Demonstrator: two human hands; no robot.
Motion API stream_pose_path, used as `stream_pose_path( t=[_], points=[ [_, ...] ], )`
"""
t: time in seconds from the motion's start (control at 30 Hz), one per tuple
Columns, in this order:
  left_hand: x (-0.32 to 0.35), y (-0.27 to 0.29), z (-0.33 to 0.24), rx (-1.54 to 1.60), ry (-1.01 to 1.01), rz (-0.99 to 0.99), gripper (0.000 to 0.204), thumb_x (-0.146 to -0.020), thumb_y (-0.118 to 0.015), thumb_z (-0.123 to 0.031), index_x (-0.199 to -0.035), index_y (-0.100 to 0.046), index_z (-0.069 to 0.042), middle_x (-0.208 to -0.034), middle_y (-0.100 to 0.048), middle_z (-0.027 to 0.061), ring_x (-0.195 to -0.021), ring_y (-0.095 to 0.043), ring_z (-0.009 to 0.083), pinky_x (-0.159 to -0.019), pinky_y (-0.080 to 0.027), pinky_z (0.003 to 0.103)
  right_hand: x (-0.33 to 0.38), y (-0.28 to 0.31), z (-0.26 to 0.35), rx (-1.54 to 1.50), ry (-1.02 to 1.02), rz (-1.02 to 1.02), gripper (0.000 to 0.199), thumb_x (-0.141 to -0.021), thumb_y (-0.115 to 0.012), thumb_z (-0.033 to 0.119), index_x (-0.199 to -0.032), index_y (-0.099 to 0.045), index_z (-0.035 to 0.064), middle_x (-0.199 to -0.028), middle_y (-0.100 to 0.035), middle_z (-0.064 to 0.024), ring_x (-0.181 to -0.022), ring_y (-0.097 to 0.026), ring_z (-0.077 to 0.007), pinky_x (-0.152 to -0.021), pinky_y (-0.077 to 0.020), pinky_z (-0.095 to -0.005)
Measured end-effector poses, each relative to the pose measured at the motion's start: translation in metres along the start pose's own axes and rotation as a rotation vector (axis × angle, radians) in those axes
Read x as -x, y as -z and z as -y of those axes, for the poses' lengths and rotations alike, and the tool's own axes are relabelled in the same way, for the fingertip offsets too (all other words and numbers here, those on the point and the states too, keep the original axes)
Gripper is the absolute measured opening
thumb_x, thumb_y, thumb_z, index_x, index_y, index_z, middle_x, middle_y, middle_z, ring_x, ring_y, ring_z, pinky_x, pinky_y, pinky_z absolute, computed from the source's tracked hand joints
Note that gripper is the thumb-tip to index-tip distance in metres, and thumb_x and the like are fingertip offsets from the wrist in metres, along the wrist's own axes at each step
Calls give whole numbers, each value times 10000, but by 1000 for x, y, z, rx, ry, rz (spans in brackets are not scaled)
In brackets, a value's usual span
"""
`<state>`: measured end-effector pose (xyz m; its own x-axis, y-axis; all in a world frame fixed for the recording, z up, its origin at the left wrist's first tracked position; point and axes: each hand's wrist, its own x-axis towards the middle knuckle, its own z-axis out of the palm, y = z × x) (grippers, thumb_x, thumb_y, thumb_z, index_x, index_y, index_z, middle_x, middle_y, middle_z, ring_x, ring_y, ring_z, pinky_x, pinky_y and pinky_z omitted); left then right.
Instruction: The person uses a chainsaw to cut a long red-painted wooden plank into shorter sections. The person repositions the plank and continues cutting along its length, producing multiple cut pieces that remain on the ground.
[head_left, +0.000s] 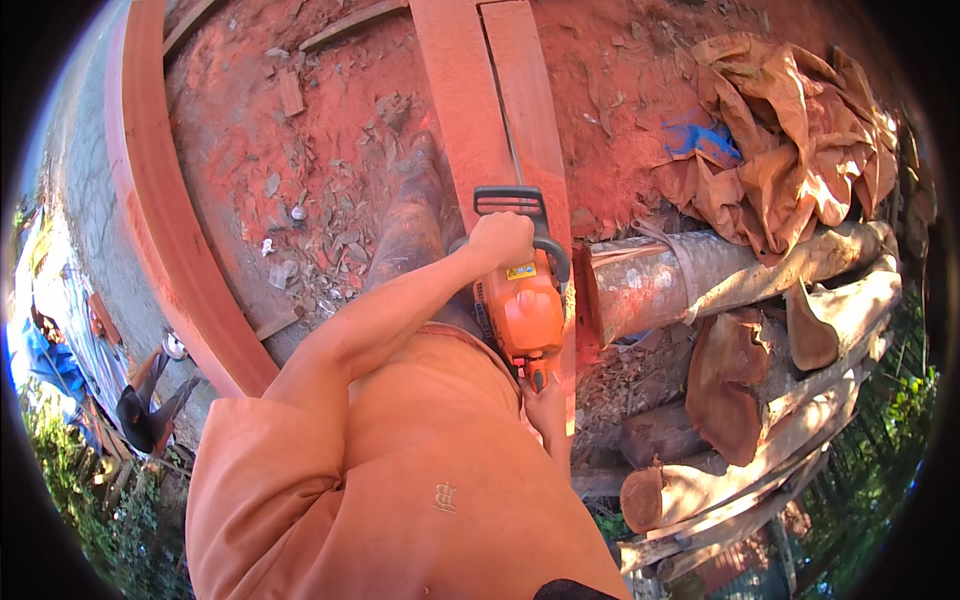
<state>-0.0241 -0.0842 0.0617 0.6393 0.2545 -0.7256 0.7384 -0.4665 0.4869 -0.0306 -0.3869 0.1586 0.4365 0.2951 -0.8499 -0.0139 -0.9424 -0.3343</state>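
Note:
An orange chainsaw [530,318] with a black front guard rests over a long wooden beam [455,90]. Its bar lines up with a narrow dark cut running lengthwise along the beam; how deep the bar sits cannot be made out. My left hand [503,240] is wrapped around the black front handle, the arm crossing from the left. At the saw's back end my right hand [545,405] grips the rear handle, its fingers partly hidden.
Another long squared beam [170,190] lies to the left. Cut logs [725,390] are piled at the right, below a crumpled brown tarp [790,150]. Wood scraps and leaves litter the reddish ground [330,130]. My leg [410,220] stands close left of the cut beam.

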Motion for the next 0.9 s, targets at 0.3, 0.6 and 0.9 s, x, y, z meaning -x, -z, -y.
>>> stream_pose_path(
  t=[0.3, 0.6, 0.9],
  points=[
    [-8, 22, 11, 23, -34, -130, 256, -763, -627, -272, -861, -738, -63, -898, -720, 216, -890, -705, 373, -813, -557, 478, -1, 7, 44, 131, -10, -43, 377, -843, -735, 299, -1017, -630, -20, -920, -686, -241, -889, -674, -426, -747, -510, -486],
    [-30, 71, 33, 45, -70, -128, 277, -769, -595, -256, -912, -740, -68, -918, -710, 232, -904, -689, 399, -833, -542, 492, -7, 10, 109, 152, 20, -110, 328, -838, -729, 278, -1027, -634, 27, -873, -685, -263, -882, -662, -459, -755, -501, -532],
    [-77, 169, 77, 158, -157, -7, 276, -771, -624, -272, -951, -756, -110, -897, -705, 229, -883, -686, 403, -826, -544, 482, -9, 30, 256, 215, -107, -135, 369, -829, -753, 247, -1089, -642, 10, -844, -681, -256, -866, -670, -435, -725, -505, -496]
  ],
)
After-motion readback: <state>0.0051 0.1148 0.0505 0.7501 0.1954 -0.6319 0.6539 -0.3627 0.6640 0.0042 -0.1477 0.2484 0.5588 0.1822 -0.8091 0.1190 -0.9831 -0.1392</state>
